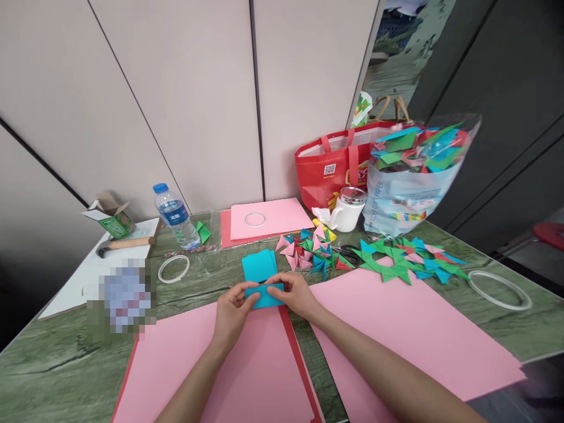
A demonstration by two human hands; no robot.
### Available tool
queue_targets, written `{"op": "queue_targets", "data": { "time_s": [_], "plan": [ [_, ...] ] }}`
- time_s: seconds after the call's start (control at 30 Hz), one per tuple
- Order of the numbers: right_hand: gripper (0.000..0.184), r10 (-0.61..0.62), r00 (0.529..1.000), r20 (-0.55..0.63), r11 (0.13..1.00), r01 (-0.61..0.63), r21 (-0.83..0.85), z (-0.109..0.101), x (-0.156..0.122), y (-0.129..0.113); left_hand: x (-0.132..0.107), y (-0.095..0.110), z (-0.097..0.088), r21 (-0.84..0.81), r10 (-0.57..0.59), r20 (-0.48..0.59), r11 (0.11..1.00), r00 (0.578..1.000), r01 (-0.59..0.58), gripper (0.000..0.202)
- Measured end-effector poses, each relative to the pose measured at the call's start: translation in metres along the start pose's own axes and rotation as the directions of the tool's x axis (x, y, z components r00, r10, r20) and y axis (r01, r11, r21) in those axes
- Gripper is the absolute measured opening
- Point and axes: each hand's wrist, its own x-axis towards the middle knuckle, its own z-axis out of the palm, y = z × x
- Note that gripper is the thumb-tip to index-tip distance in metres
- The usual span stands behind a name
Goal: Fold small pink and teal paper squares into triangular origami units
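Observation:
A small piece of blue paper, which looks folded over, is held level between both my hands above the pink sheets. My left hand pinches its left end between thumb and fingers. At the other end my right hand grips it the same way, thumb along the front. Just behind lies a stack of blue paper squares, partly covered by my fingers. Large pink paper sheets with a red edge are spread under my hands, and more pink sheets lie to the right.
Folded paper pieces, scissors and paper star rings lie behind on the right. A white mug, a red bag and a filled plastic bag stand further back. Leftward are a water bottle, a tape roll and a hammer.

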Motion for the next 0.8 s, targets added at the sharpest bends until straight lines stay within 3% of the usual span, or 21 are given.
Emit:
{"op": "queue_targets", "data": {
  "time_s": [0.4,0.63,0.8],
  "plan": [
    [0.014,-0.006,0.999,0.044,0.999,0.008,-0.045,0.0007,0.0003,-0.0044,-0.0034,0.0050,0.0038,0.098,0.057,-0.007,0.994,0.998,-0.056,0.021],
    [0.012,0.006,0.999,0.042,1.000,-0.005,-0.018,0.0008,-0.0015,-0.0074,-0.0031,0.0077,0.0059,-0.017,-0.091,0.129,0.995,0.987,0.094,0.049],
    [0.012,-0.024,0.999,0.032,1.000,0.024,-0.015,0.0025,-0.0023,-0.0077,-0.0042,0.0072,0.0065,-0.017,-0.154,0.110,0.988,0.982,0.156,0.040]
  ]
}}
